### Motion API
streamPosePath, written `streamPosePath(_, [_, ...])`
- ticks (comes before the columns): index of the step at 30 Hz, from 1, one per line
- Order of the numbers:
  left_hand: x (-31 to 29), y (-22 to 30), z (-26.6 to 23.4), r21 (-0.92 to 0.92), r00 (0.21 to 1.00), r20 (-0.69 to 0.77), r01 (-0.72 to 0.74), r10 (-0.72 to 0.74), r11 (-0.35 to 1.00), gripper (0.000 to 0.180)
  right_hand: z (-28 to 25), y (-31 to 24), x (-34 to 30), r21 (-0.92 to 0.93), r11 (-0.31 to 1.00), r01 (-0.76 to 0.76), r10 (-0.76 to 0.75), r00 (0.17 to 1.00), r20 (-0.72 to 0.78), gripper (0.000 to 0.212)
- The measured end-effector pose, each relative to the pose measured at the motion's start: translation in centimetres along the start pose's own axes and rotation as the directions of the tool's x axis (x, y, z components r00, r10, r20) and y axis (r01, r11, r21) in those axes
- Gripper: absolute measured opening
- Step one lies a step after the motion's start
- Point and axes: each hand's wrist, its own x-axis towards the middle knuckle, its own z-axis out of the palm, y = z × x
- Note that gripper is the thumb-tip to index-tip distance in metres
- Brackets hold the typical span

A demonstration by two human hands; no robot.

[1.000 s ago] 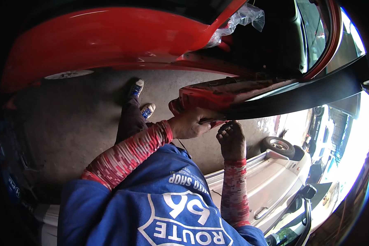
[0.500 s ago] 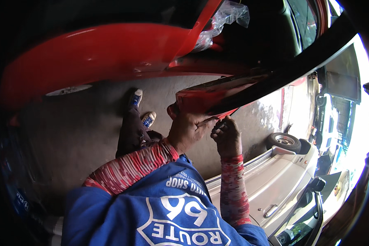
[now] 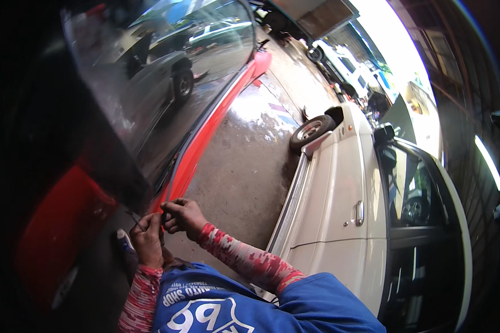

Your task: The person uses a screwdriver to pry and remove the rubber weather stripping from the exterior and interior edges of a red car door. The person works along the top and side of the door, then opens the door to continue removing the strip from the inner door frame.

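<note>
The open red car door (image 3: pixel 190 164) with its window glass (image 3: pixel 205 61) stands in front of me. Both my hands are close together at the door's near end. My left hand (image 3: pixel 148 240) is closed, and a thin dark rod (image 3: pixel 135 220) sticks out from its fingers. My right hand (image 3: pixel 185 217) is pinched just right of it, fingertips at the door's edge against something small and dark. What exactly the right fingers hold is hidden. A dark strip (image 3: pixel 179 162) runs along the base of the window glass, down toward my hands.
A beige car (image 3: pixel 339 222) stands to my right, with a wheel (image 3: pixel 312 131) at its far end. Between it and the red door lies the concrete floor (image 3: pixel 233 183). Red bodywork (image 3: pixel 66 222) is at the left. More vehicles stand at the back.
My view has turned, so the red door now lies left of centre and the beige car shows more fully. Both hands remain closed and together at the door's end.
</note>
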Motion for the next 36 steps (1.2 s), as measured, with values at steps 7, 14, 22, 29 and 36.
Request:
streamPosePath(7, [0.6, 0.6, 0.2, -0.079, 0.992, 0.084, -0.089, 0.095, 0.993, 0.018, -0.2, 0.0, 1.1, 0.007, 1.0, 0.0, -0.001, 0.999, 0.053, 0.026])
streamPosePath(14, [0.8, 1.0, -0.3, -0.214, 0.996, 0.087, -0.017, 0.036, 0.977, 0.023, 0.5, -0.6, 1.4, -0.03, 0.999, -0.013, 0.015, 0.997, 0.076, 0.028])
streamPosePath(22, [1.6, 0.7, 0.2, -0.186, 0.998, -0.014, 0.057, -0.06, 0.981, 0.021, 0.9, -0.3, 2.2, -0.071, 0.997, -0.004, 0.008, 0.998, 0.061, 0.031])
streamPosePath(29, [1.9, 1.7, -1.7, -0.062, 0.996, 0.087, 0.019, -0.014, 0.998, 0.025, 1.9, -0.5, 2.5, -0.097, 0.995, -0.032, 0.034, 0.999, 0.02, 0.031])
streamPosePath(36, [2.9, 5.5, -7.5, 0.23, 0.935, -0.187, -0.259, 0.303, 0.938, 0.031, 5.4, -0.6, 4.1, 0.042, 0.998, -0.042, 0.041, 0.999, 0.033, 0.028])
